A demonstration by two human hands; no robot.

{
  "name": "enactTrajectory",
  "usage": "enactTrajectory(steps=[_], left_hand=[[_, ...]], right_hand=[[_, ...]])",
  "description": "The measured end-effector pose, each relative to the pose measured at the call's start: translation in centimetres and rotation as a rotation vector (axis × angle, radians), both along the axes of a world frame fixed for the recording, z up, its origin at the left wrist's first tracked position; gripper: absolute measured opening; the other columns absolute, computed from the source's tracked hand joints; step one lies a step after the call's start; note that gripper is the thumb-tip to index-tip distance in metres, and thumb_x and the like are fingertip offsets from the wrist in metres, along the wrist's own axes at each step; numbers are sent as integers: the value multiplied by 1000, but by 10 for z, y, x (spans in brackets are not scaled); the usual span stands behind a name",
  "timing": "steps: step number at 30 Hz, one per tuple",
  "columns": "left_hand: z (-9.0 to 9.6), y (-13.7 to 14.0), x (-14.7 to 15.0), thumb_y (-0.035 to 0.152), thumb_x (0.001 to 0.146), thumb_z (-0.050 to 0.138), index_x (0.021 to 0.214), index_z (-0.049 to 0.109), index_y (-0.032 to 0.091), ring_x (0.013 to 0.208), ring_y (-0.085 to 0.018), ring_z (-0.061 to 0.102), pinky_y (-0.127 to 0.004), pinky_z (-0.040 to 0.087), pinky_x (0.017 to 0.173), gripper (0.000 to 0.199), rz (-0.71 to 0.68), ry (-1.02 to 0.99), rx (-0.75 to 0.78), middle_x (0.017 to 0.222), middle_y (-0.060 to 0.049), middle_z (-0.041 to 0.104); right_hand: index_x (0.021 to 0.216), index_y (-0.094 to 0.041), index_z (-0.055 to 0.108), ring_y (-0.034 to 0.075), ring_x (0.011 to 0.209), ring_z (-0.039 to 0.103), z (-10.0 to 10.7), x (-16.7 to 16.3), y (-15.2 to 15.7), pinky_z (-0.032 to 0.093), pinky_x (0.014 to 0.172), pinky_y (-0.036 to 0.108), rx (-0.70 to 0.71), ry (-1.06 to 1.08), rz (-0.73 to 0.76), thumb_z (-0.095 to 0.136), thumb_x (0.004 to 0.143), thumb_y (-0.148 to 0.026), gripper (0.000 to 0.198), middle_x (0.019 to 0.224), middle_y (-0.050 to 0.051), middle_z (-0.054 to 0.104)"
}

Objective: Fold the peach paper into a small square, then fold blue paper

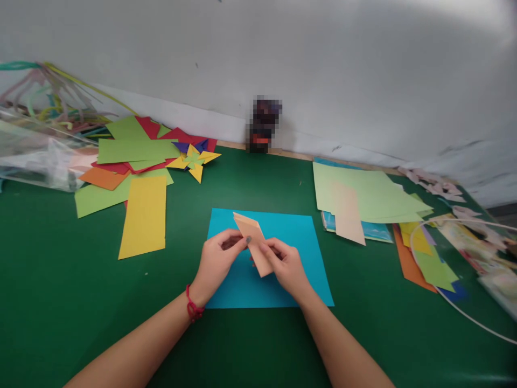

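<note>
Between my two hands is a folded strip of peach paper [255,243], tilted and raised over a blue sheet of paper [297,277] on the table. My left hand [222,258] pinches its left edge, thumb on the near face. The right edge is pinched by my right hand [285,264], whose thumb also presses the front. Fingers behind the strip are mostly hidden. Small reddish bits show beneath the strip; I cannot make out what they are. A red cord bracelet [194,310] circles my left wrist.
On the green table [81,302], a yellow paper strip [144,218] and a yellow folded-paper star [194,160] lie left, near piled coloured papers [133,151]. Pale green sheets [371,191] and a peach strip [348,213] lie right. A white cable [464,310] curves at far right.
</note>
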State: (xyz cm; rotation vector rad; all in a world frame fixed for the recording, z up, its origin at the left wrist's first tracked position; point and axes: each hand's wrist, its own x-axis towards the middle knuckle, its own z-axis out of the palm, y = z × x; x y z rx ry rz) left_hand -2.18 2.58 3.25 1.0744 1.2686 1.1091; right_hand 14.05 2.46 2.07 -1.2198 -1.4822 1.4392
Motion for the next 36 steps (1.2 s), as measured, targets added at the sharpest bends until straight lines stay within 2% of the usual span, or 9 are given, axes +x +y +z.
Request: enactTrajectory(steps=[6,11,16,20,29,36], left_hand=[[2,4,-6,31,75,60,82,62,14,74,-17,64,-29,52,72,18,44,-49,0,80,-5,66],[1,-2,-1,30,77,58,79,63,16,73,-16,63,-27,52,70,16,-32,37,35,79,-3,66],[-2,-4,3,32,76,57,82,63,16,77,-17,64,-28,52,71,18,-142,14,-26,82,-3,67],[-1,0,0,32,77,57,85,63,16,77,-17,64,-28,52,72,18,-114,23,-15,86,-4,67],[1,1,-4,31,76,58,87,63,15,77,-17,64,-29,53,72,19,-70,-5,-1,85,-5,67],[0,2,-5,32,75,59,84,65,16,77,-16,64,-26,53,71,19,-6,1,4,84,-4,68]], right_hand=[[88,-20,61,17,71,63,2,0,0,50,60,27,13,-65,40,47,84,-36,21,82,5,66],[94,-21,58,16,77,60,2,-2,0,47,62,25,84,-75,-10,47,85,-33,19,88,4,64],[76,-19,59,13,68,53,2,-2,3,41,58,24,235,-170,-110,48,84,-30,17,74,2,57],[76,-20,60,13,66,50,2,-1,4,40,59,25,275,-206,-94,49,84,-29,17,73,1,54],[78,-20,62,13,65,49,3,-1,3,38,56,25,256,-202,-53,49,84,-29,17,72,2,55],[78,-19,61,12,61,48,3,-3,1,37,54,25,329,-256,-65,51,83,-26,14,70,1,55]])
